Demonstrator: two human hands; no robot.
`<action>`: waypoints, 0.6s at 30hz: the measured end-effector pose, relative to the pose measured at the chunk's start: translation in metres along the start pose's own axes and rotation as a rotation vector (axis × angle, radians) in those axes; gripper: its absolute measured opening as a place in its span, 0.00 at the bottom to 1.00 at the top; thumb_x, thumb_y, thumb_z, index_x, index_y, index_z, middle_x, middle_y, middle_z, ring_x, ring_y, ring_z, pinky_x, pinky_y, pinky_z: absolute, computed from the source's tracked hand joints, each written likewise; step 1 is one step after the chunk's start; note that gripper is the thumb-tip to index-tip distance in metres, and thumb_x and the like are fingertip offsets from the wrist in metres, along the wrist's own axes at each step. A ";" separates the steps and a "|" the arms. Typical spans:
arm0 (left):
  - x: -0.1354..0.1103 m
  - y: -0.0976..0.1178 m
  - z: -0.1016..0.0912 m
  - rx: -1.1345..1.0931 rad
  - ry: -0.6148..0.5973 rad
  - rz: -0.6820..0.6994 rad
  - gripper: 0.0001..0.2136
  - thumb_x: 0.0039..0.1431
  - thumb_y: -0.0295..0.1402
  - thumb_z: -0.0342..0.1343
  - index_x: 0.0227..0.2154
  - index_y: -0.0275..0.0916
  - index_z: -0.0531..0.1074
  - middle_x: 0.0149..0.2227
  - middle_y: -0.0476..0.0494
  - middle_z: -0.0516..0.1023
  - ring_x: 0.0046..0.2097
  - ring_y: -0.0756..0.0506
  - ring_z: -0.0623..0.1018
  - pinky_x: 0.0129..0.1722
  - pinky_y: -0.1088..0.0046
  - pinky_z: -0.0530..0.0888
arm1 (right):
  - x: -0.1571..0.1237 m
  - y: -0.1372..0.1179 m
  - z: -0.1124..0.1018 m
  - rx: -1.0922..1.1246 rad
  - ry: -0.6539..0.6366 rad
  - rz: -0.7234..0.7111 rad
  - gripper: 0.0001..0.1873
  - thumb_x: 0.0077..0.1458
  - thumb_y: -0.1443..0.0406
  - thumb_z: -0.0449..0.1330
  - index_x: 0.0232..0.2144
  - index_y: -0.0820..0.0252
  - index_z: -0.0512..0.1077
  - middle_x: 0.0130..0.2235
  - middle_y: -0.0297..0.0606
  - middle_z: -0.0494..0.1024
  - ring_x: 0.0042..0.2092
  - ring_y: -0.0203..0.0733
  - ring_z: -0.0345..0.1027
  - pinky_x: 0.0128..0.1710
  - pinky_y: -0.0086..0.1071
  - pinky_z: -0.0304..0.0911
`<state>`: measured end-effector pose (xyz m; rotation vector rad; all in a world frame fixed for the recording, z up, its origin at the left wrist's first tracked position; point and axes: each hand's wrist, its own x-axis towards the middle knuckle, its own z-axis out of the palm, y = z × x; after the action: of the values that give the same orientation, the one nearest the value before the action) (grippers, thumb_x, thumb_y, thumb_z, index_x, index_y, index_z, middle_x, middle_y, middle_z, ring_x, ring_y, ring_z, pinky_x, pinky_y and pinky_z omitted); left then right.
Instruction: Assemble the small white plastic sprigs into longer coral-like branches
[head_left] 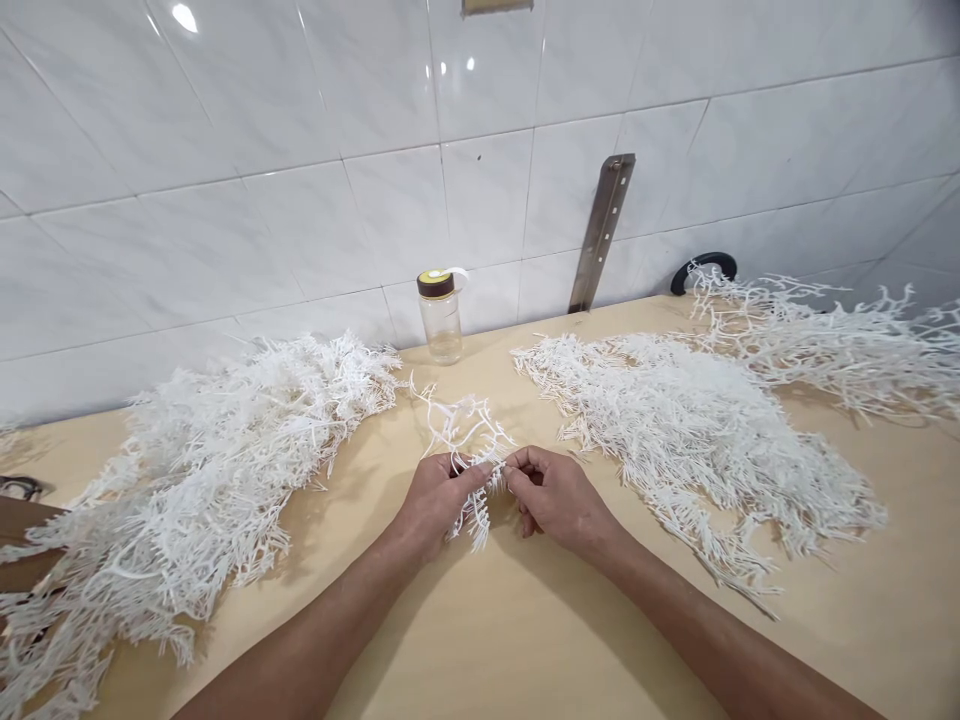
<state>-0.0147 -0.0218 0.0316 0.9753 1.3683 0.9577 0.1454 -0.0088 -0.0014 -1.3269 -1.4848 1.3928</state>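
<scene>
Between my hands, just above the table, is a white branching plastic-looking sprig (472, 425) with thin curved stems above and small feathery tips hanging below. My left hand (439, 500) is closed around its lower part, thumb pointing right. With thumb and index finger together, my right hand (551, 495) pinches at the sprig's right side; the exact bit under the fingertips is hidden. On the left lies a large heap of fluffy white sprigs (247, 460). To the right spreads a flatter pile of small white feathery pieces (697, 440).
Bare white branching stems (832, 340) lie at the far right, near a black ring-shaped object (705, 265). A clear bottle (442, 330) with a dark and yellow lid stands by the tiled wall (390, 220). A metal strip (602, 235) leans there. The table (480, 640) is pale wood.
</scene>
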 end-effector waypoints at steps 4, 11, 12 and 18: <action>-0.002 -0.001 0.003 0.013 0.037 0.015 0.16 0.42 0.40 0.66 0.18 0.37 0.65 0.16 0.54 0.62 0.20 0.54 0.61 0.21 0.76 0.56 | -0.001 -0.005 0.008 -0.144 0.071 -0.015 0.02 0.51 0.65 0.56 0.29 0.58 0.68 0.23 0.28 0.72 0.16 0.34 0.68 0.15 0.26 0.63; -0.002 -0.002 0.000 -0.049 0.066 0.012 0.19 0.43 0.43 0.66 0.16 0.39 0.62 0.13 0.56 0.59 0.16 0.55 0.58 0.17 0.76 0.54 | 0.012 0.001 -0.011 -0.168 0.209 -0.005 0.03 0.53 0.67 0.56 0.27 0.57 0.66 0.18 0.27 0.72 0.17 0.35 0.68 0.19 0.27 0.62; -0.001 -0.001 -0.001 -0.056 0.049 0.004 0.20 0.43 0.44 0.66 0.16 0.39 0.62 0.12 0.56 0.59 0.16 0.55 0.58 0.17 0.76 0.54 | 0.012 0.003 -0.015 -0.091 0.164 -0.005 0.04 0.53 0.66 0.57 0.27 0.57 0.66 0.20 0.28 0.73 0.17 0.34 0.68 0.19 0.27 0.62; 0.002 0.001 -0.003 -0.089 0.006 0.002 0.21 0.41 0.47 0.68 0.17 0.37 0.66 0.14 0.55 0.61 0.17 0.55 0.59 0.17 0.77 0.54 | 0.006 0.006 -0.017 0.229 -0.092 0.020 0.07 0.53 0.63 0.62 0.29 0.59 0.67 0.23 0.29 0.75 0.19 0.33 0.70 0.20 0.26 0.61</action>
<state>-0.0179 -0.0201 0.0321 0.9073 1.3194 1.0150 0.1610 0.0010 -0.0055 -1.1509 -1.3269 1.6032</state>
